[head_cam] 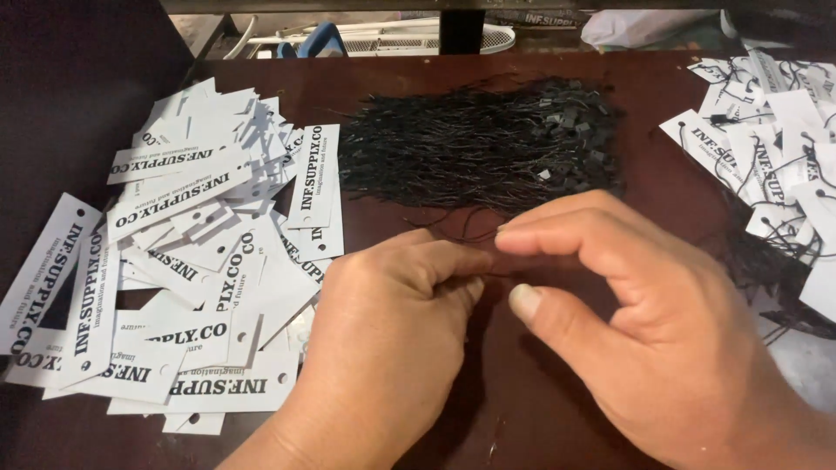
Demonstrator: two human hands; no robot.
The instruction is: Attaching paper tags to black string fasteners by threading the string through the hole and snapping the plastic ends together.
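Note:
My left hand (383, 331) is curled over the dark brown table (522, 409), its fingertips pinching a thin black string (475, 278). My right hand (644, 322) hovers just to its right with the thumb out and the fingers bent toward the left hand's fingertips; whether it touches the string I cannot tell. Behind both hands lies a thick bundle of black strings with small fasteners (488, 144). A loose heap of white paper tags with black print and punched holes (200, 252) spreads to the left of my left hand.
At the right edge lies a second pile of white tags with black strings threaded through them (775, 165). Beyond the table's far edge I see a white fan grille (409, 36) and a pale bag (644, 26).

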